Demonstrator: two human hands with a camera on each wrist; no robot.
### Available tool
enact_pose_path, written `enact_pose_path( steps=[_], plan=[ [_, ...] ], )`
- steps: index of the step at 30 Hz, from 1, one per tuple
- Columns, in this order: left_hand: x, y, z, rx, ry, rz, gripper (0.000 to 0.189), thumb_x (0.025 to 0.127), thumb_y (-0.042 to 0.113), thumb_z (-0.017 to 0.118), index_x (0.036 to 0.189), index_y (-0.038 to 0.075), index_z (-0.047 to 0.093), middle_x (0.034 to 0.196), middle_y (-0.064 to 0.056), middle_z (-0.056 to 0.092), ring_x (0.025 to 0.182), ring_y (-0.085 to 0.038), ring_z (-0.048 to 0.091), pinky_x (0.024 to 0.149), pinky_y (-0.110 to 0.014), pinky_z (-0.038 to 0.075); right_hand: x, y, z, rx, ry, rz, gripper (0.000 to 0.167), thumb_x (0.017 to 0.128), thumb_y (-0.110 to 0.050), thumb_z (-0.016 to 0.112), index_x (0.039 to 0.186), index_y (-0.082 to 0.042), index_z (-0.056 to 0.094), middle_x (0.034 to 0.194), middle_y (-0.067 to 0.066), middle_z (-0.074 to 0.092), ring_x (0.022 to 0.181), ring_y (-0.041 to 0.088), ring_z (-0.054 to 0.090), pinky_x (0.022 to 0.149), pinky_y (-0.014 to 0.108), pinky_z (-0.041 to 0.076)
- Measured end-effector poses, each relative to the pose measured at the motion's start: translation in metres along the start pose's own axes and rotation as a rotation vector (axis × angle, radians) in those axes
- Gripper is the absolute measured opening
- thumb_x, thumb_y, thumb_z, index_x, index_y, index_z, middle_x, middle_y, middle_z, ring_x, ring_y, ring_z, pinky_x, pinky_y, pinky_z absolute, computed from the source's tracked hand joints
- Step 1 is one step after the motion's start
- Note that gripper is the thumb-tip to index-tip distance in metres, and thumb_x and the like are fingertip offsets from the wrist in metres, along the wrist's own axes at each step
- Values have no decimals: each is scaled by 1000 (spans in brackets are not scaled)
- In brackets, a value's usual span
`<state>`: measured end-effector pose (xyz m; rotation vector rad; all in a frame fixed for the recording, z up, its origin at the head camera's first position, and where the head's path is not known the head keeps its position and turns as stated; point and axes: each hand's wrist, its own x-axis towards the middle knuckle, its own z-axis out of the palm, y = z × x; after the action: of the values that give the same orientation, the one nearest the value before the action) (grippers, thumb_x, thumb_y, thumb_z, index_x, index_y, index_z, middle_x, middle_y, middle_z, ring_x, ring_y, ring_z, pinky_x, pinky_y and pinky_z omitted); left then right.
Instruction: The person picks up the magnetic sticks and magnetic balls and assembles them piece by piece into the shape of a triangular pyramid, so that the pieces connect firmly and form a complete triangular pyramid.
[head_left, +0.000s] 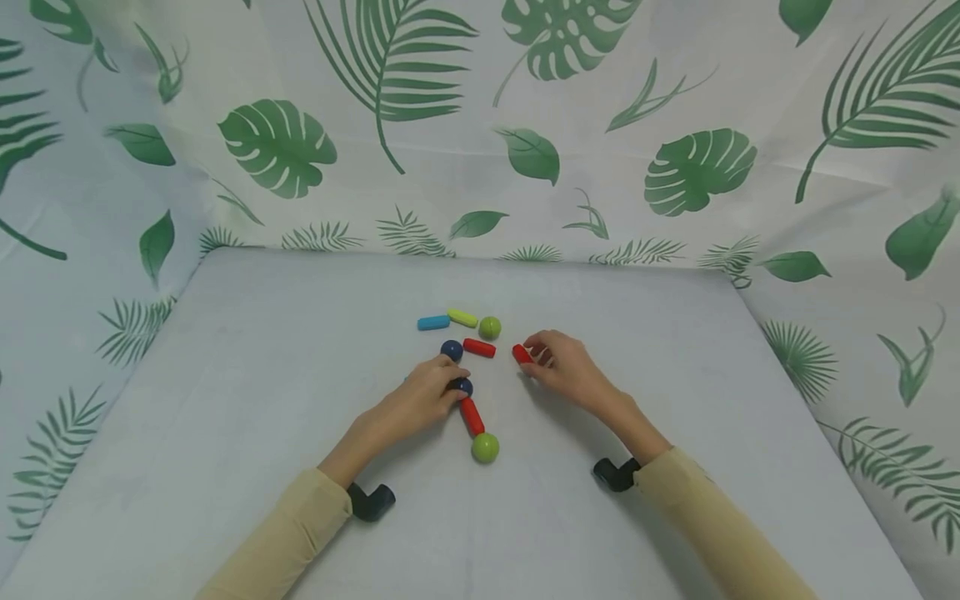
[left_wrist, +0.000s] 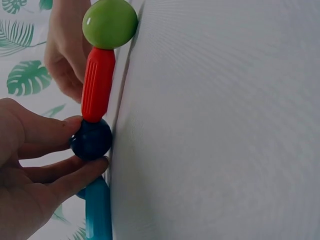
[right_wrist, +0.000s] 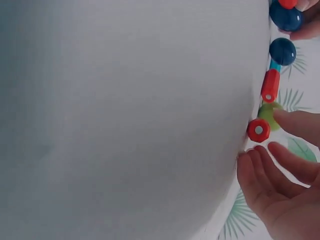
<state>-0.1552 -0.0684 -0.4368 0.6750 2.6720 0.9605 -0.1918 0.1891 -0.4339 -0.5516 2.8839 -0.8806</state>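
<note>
My left hand (head_left: 420,396) pinches a dark blue ball (left_wrist: 91,141) between thumb and fingers. Joined to that ball is a red stick (head_left: 472,416), with a green ball (head_left: 485,448) at its near end. A light blue stick (left_wrist: 98,210) shows at the ball's other side in the left wrist view; in the head view the hand mostly hides it. My right hand (head_left: 567,367) is at a loose red stick (head_left: 522,354) on the table. Thumb and fingers stand around this stick, and the right wrist view shows gaps between them and its end (right_wrist: 258,130).
Beyond the left hand lie another dark blue ball (head_left: 452,350), a red stick (head_left: 479,347), a green ball (head_left: 490,327), a yellow-green stick (head_left: 462,317) and a blue stick (head_left: 433,322). Leaf-print cloth (head_left: 450,192) hangs around the white table (head_left: 300,308).
</note>
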Motion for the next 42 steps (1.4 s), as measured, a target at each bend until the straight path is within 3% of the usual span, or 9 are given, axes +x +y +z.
enact_pose_path(
  steps=[6, 17, 22, 30, 42],
  plan=[
    [0, 1, 1, -18, 8, -10, 35, 98, 8, 70, 131, 0, 66, 117, -13, 65, 110, -24, 64, 102, -40, 57, 7, 0, 4, -24, -54, 104, 40, 92, -13, 77, 127, 1, 65, 106, 14, 71, 94, 25, 65, 82, 36, 61],
    [0, 4, 0, -29, 8, -9, 32, 97, 7, 70, 128, -2, 68, 114, -13, 66, 107, -24, 64, 102, -40, 57, 7, -2, 3, -75, -48, 64, 29, 90, -2, 73, 118, 7, 71, 104, 18, 71, 91, 26, 68, 80, 37, 62],
    [0, 3, 0, -34, 14, -13, 32, 97, 6, 70, 128, -2, 68, 114, -13, 66, 107, -24, 65, 101, -40, 57, 4, -4, 2, -69, -49, 14, 26, 90, -1, 74, 115, 5, 73, 100, 16, 71, 88, 24, 67, 79, 37, 61],
    [-1, 2, -3, -29, 16, -16, 33, 96, 5, 70, 128, -3, 68, 114, -14, 65, 106, -25, 65, 101, -41, 57, -3, -9, -2, -51, -109, -132, 23, 90, -1, 75, 113, 3, 76, 99, 12, 73, 88, 21, 68, 80, 36, 62],
    [-1, 4, -2, -22, 26, -18, 33, 96, 4, 71, 128, -3, 69, 114, -15, 65, 105, -26, 64, 101, -41, 57, -4, -27, 2, -65, -192, -229, 24, 90, -1, 75, 114, -1, 77, 101, 10, 74, 89, 19, 66, 82, 32, 62]
  ],
)
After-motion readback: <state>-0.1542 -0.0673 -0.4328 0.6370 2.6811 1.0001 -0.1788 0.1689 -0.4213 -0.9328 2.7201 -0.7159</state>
